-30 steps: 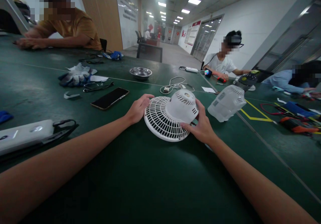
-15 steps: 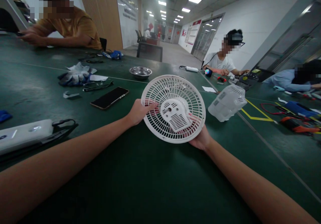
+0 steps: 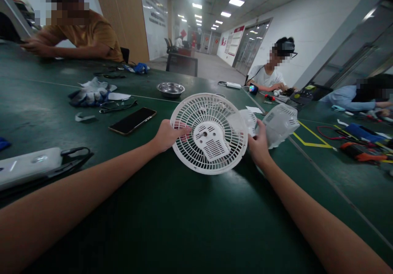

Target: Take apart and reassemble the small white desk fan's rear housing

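A round white fan grille (image 3: 181, 147) with a slotted hub in its middle is held up tilted over the green table. My left hand (image 3: 167, 136) is closed on its left rim, the thumb lying over the spokes. To the right of the grille, my right hand (image 3: 260, 147) grips a translucent white plastic cover (image 3: 248, 119), partly hidden behind the grille's edge. Just behind that hand a larger translucent plastic housing (image 3: 282, 122) rests on the table. A thin shaft (image 3: 202, 135) sticks out of the grille's hub.
A phone (image 3: 133, 120), gloves (image 3: 92, 92) and a metal bowl (image 3: 170, 89) lie beyond my left arm. A white device with a strap (image 3: 30, 165) is at far left. Tools (image 3: 362, 151) lie at right. Other people sit around the table (image 3: 172, 225).
My right hand has moved from behind the grille out to its right, with the translucent cover now showing in it. The left hand keeps its hold on the grille.
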Demonstrator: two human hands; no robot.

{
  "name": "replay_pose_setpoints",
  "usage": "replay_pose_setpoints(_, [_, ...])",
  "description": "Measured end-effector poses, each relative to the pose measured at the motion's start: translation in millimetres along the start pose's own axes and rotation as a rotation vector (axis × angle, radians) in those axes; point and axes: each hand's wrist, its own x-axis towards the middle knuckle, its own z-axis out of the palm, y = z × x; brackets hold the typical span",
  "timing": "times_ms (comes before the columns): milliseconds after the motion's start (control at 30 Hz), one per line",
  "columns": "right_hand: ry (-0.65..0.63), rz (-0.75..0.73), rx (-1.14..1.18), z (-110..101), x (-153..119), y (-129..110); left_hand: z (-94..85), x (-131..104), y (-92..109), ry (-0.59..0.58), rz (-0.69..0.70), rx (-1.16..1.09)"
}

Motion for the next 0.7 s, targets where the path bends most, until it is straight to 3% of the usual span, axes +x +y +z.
replay_pose_setpoints(100, [0.15,0.05,-0.243,-26.4,9.3,12.2,-6.3,4.8,-7.0,0.065,-0.027,0.0])
replay_pose_setpoints(167, [0.161,0.002,-0.361,-35.3,11.1,16.7,-10.7,8.3,-12.5,0.103,-0.052,-0.01])
replay_pose_setpoints(333, [0.054,0.012,-0.501,-31.4,10.7,21.9,-15.9,13.7,-20.2,0.125,-0.105,-0.028])
replay_pose_setpoints(433, [0.068,-0.018,-0.525,-30.0,11.7,20.3,-15.3,13.5,-18.9,0.121,-0.117,-0.042])
replay_pose_setpoints(600, [0.401,-0.26,-0.586,-50.5,17.6,14.4,-14.6,11.8,-16.6,0.117,-0.121,-0.051])
replay_pose_setpoints(700, [0.589,-0.281,-0.64,-67.1,21.2,18.7,-15.0,12.0,-17.7,0.116,-0.115,-0.048])
